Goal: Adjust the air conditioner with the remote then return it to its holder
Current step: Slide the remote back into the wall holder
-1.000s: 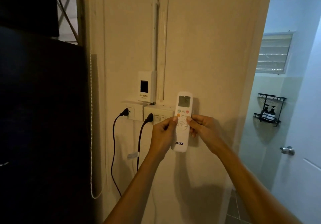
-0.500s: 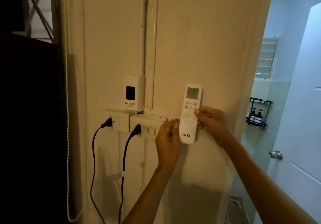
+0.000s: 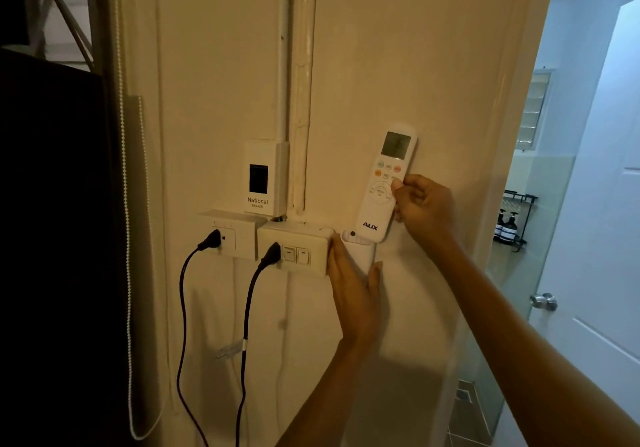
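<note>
A white AUX remote (image 3: 383, 186) with a grey display and coloured buttons stands tilted against the cream wall, display end up. My right hand (image 3: 424, 209) grips its right edge, thumb on the button pad. Its lower end sits at the mouth of a small white wall holder (image 3: 360, 250). My left hand (image 3: 353, 287) cups that holder from below, fingers on the left side and thumb on the right.
Left of the holder are a switch-and-socket box (image 3: 294, 249), a second socket (image 3: 230, 233) and a National breaker box (image 3: 265, 178), with two black cords (image 3: 244, 325) hanging down. A bead chain (image 3: 129, 273) hangs far left. A doorway and white door (image 3: 595, 273) are at right.
My right hand lifted the remote up out of the holder and tilted it to the right. My left hand let go of it and dropped to cup the holder, which now shows.
</note>
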`<state>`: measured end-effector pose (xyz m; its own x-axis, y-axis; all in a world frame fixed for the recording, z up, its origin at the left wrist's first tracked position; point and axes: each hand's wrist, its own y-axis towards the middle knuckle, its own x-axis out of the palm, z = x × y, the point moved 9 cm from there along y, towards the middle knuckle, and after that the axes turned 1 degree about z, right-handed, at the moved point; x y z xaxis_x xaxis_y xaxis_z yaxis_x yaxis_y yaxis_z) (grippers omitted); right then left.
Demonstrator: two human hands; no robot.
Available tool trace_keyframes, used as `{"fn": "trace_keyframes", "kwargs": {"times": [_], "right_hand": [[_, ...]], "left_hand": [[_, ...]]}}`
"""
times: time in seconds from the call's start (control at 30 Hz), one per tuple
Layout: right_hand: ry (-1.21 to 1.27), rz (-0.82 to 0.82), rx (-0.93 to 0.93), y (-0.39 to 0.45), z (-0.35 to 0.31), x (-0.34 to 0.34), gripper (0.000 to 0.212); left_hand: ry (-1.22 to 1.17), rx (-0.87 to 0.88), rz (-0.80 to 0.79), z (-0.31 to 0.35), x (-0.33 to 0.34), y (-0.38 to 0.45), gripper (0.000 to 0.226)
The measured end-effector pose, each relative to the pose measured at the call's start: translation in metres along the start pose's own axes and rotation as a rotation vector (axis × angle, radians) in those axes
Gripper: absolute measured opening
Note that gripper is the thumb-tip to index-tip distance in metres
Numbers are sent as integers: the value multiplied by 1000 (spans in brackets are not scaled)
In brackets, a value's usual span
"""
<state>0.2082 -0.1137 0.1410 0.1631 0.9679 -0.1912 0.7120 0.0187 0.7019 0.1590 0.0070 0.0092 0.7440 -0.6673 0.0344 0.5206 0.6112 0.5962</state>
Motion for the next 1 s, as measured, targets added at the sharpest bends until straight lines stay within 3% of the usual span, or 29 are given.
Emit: {"fn": "trace_keyframes", "kwargs": {"times": [0.4,0.67,1.0], "right_hand": [[-87,-4,3,-12,-5,20,22],[-181,-145,17,-18,-5,29,29],[-155,-53,93,-24,-1,25,31]], "left_hand": [[-11,5,-10,0,-2,-3,82],[22,-10,-18,-1,-1,-3,81],[14,-34,-32,1,-1,-4,78]]}}
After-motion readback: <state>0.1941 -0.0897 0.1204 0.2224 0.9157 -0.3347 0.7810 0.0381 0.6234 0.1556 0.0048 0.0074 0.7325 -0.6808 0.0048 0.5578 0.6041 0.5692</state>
